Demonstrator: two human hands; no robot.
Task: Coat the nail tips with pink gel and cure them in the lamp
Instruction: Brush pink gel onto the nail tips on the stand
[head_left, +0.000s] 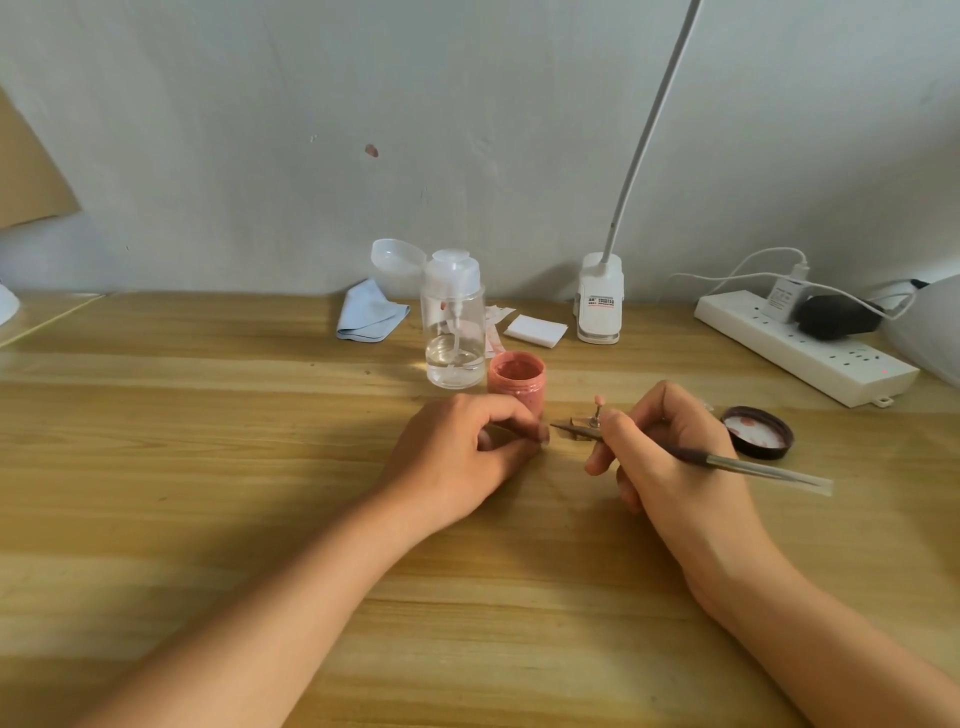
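Right hand pinching brush pen-style, bristles pointing at left hand, its fingers curled on table, grip unclear, open pink gel jar just behind, nail tip on stand beside right hand

Right hand grips the brush near the open pink gel jar (lid lies off to the right); left hand rests curled on the table.

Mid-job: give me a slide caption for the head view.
Right hand holds a brush beside a mounted pink nail tip; the open pink gel jar stands behind the left hand.
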